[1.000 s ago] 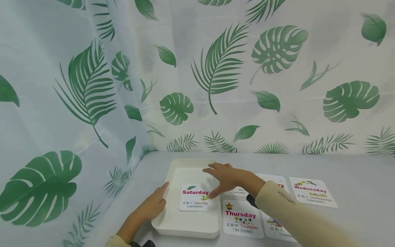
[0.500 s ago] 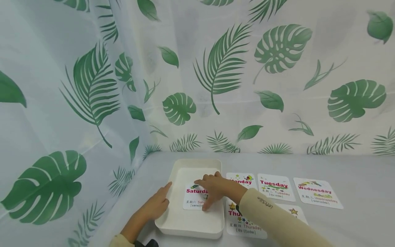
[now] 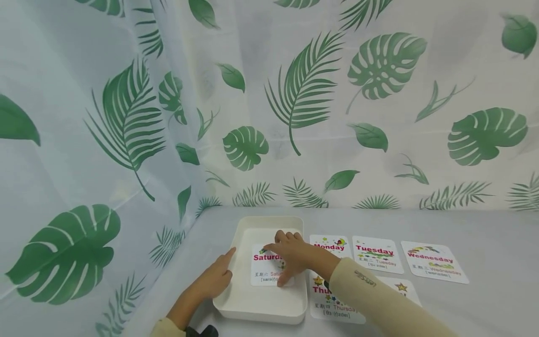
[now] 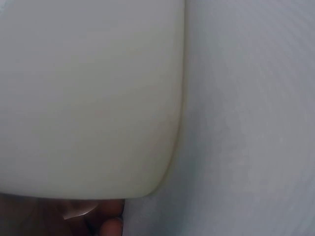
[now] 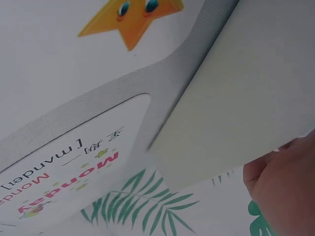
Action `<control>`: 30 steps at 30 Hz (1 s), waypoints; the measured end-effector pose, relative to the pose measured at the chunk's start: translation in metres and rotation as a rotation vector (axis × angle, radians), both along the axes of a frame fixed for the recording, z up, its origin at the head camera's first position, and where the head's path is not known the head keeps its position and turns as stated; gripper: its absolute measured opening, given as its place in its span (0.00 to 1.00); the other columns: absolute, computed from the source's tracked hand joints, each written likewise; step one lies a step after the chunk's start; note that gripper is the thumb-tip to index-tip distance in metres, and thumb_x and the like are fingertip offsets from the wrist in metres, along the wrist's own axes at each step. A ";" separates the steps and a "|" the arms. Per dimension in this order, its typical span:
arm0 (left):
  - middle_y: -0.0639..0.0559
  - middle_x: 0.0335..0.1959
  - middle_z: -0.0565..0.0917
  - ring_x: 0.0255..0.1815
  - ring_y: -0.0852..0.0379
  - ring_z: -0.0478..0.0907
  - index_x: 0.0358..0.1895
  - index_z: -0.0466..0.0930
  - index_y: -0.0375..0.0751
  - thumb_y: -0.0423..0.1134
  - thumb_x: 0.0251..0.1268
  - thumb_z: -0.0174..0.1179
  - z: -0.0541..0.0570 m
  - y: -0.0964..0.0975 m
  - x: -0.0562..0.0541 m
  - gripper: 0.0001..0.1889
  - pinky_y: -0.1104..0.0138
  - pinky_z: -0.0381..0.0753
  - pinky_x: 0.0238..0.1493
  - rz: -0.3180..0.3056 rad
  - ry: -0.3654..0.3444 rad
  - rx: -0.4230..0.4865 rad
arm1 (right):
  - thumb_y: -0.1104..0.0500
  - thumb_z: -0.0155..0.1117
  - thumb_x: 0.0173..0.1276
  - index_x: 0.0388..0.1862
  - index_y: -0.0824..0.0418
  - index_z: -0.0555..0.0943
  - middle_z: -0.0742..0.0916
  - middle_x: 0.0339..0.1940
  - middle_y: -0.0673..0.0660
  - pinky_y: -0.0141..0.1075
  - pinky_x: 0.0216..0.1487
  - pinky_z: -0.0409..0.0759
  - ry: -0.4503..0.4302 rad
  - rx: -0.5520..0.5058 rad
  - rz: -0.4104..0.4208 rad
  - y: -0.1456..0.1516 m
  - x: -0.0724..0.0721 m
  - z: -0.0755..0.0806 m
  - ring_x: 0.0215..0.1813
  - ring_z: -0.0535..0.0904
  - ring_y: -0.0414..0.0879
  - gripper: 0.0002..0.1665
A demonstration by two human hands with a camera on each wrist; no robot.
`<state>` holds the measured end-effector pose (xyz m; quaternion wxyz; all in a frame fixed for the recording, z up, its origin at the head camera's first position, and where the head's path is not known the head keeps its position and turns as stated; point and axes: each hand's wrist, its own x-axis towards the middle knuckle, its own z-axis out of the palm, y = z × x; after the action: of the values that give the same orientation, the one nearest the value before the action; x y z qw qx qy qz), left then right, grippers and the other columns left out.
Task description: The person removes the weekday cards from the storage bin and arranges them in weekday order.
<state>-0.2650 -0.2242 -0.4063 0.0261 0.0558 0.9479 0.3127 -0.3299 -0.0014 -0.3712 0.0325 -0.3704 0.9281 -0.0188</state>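
Observation:
A white card printed "Saturday" (image 3: 262, 269) is in the white tray (image 3: 263, 312). My right hand (image 3: 290, 257) holds it, fingers over its upper part and thumb at its lower edge. That hand covers the card's right side. My left hand (image 3: 214, 278) is at the tray's left side, its index finger straight along the rim. In the left wrist view, the tray's pale outer wall (image 4: 88, 108) hides most of the left fingers (image 4: 110, 227). In the right wrist view, the right hand (image 5: 285, 191) shows beyond the tray's wall (image 5: 236, 103).
Right of the tray lie cards reading Monday (image 3: 329, 244), Tuesday (image 3: 378, 255) and Wednesday (image 3: 433, 262). In the nearer row are a Thursday card (image 3: 337, 312) and another card (image 3: 402, 286), partly under the right sleeve. A leaf-patterned curtain (image 3: 311, 164) stands behind the table.
My right hand has come down and left onto the Saturday card and taken hold of it. The card's upper edge has risen slightly. My left hand stays at the tray.

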 end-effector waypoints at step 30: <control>0.30 0.68 0.57 0.69 0.33 0.52 0.70 0.48 0.33 0.30 0.61 0.38 0.001 -0.001 0.003 0.31 0.42 0.52 0.66 -0.013 -0.018 0.000 | 0.51 0.77 0.38 0.66 0.45 0.65 0.73 0.64 0.55 0.52 0.51 0.60 0.047 -0.147 -0.186 0.218 0.064 0.063 0.56 0.72 0.55 0.52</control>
<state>-0.2617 -0.2250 -0.4050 0.0366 0.0591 0.9473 0.3128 -0.2658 0.2162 -0.3086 -0.0183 -0.2845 0.9551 -0.0811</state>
